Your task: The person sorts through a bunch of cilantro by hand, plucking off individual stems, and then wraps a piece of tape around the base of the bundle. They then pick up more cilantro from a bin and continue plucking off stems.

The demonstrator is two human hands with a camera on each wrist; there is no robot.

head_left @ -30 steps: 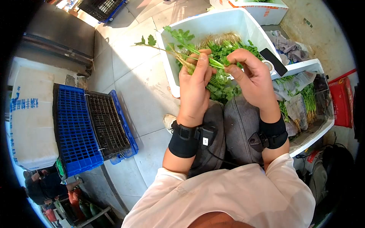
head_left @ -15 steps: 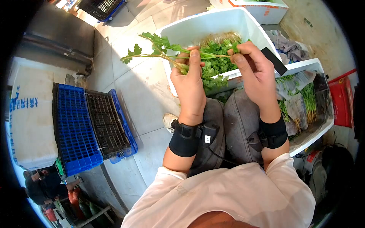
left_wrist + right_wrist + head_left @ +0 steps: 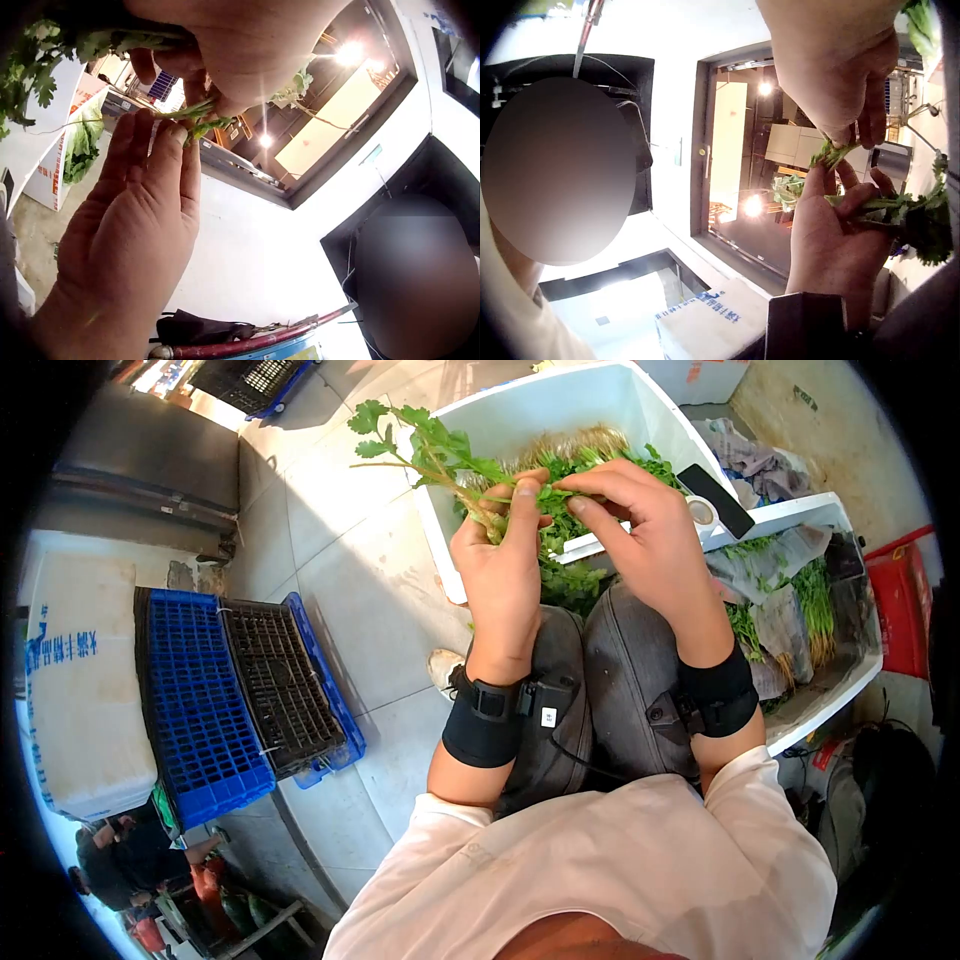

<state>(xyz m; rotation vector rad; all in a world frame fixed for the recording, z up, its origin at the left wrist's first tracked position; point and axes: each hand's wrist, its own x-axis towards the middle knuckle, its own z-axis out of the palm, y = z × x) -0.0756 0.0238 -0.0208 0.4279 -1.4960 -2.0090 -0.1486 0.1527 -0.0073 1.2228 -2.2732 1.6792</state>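
My left hand (image 3: 500, 575) holds a rooted sprig of a leafy herb (image 3: 440, 455), like coriander or celery, its leaves pointing up and left. Thumb and fingers pinch its pale stem base. Just to the right, my right hand (image 3: 640, 525) pinches at the sprig's stems with thumb and forefinger, its fingertips close beside the left thumb. The left wrist view has green stems (image 3: 191, 112) between both hands' fingertips. In the right wrist view, dark leaves (image 3: 922, 225) hang beyond the left hand. Below the hands, a white foam box (image 3: 520, 410) holds more rooted greens (image 3: 575, 575).
A second foam box (image 3: 835, 705) at right contains newspaper-wrapped bunches (image 3: 815, 610). A phone (image 3: 715, 500) lies across the box edges. A red bag (image 3: 897, 610) is beyond. Blue and black crates (image 3: 200, 690) and a white foam block (image 3: 95, 680) stand at left; a person (image 3: 125, 860) is lower left.
The right hand first moved right, drawing a thin stem out from the left hand, then came back left to the left fingertips. The left hand has kept hold of the sprig.
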